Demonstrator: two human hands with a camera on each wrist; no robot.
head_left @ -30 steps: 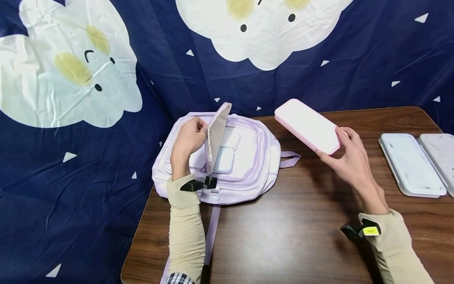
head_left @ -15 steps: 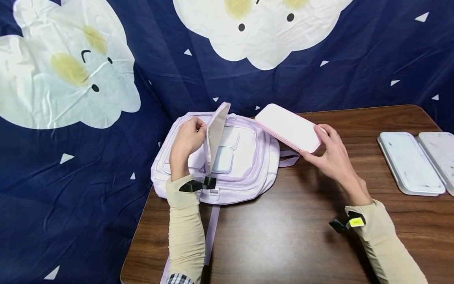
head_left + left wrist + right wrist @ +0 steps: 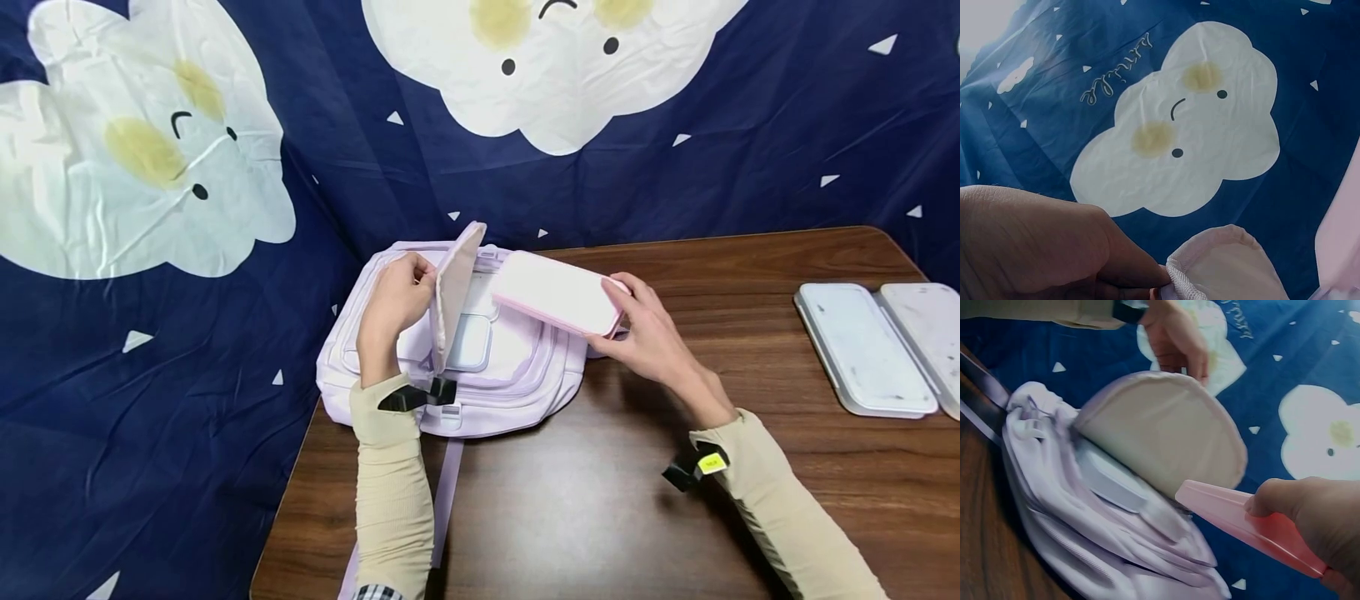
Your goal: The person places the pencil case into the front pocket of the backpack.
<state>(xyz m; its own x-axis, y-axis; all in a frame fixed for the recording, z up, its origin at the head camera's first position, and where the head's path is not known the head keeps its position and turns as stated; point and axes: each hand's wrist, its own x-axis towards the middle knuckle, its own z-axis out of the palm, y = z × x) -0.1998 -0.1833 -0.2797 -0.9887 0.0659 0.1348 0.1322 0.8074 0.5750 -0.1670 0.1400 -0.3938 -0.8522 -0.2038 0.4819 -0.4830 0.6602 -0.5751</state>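
Observation:
A lavender backpack [image 3: 525, 414] lies on the table, its front flap [image 3: 454, 300] raised. My left hand [image 3: 395, 302] pinches the flap's edge; the left wrist view shows the thumb and fingers at the piped rim. Inside the opened pocket, a pale bluish-white case [image 3: 469, 342] shows beside another light box partly covered. My right hand [image 3: 643, 327] grips one end of a slim pink case with a white top [image 3: 558, 287], thumb on one side and fingers on the other. In the head view the case overlaps the pocket opening; the right wrist view shows its pink side [image 3: 1241, 519].
An opened flat case with two pale halves [image 3: 866, 350] lies on the wooden table [image 3: 570, 508] at the right. A purple strap [image 3: 447, 492] runs from the bag toward the table's front. A dark blue cloth with clouds [image 3: 420, 167] hangs behind and to the left.
My right hand has carried the pink case leftward and slightly down, from beside the backpack to over its open pocket. My left hand has stayed at the flap.

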